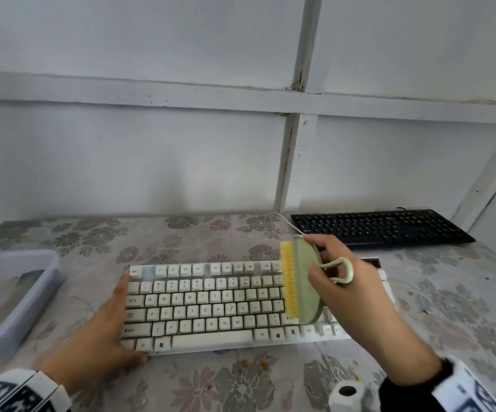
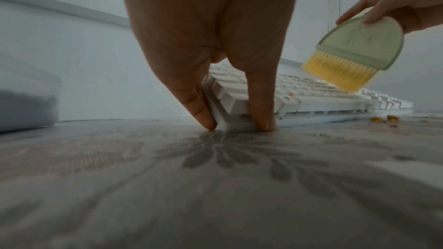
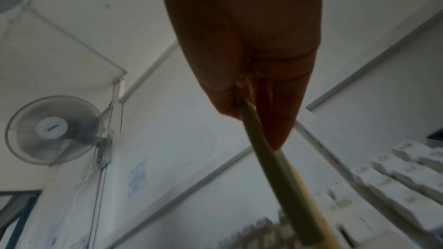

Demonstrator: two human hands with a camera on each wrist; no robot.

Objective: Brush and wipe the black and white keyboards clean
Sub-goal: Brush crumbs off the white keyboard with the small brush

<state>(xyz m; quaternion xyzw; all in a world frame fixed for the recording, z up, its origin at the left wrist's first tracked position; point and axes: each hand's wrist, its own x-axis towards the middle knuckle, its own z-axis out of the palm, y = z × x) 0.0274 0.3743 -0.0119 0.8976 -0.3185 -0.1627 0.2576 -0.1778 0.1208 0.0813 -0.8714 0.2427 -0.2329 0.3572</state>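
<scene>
Both my hands are bare: no gloves, no rings that I can make out. My left wrist [image 1: 29,388] carries a white block-shaped band [image 1: 47,389] with a black-and-white patterned marker on top. My right wrist [image 1: 437,379] has a black cuff [image 1: 413,391] running under a white band [image 1: 472,391], marked in a dark blue-black pattern. Detail of both patterns is blurred.

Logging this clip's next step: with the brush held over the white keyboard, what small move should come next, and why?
Probably lower the brush so its yellow bristles meet the keys, then sweep. The right hand holds it just above the white keyboard, orange crumbs sit between the keys, and the left hand steadies the keyboard's left end.
</scene>
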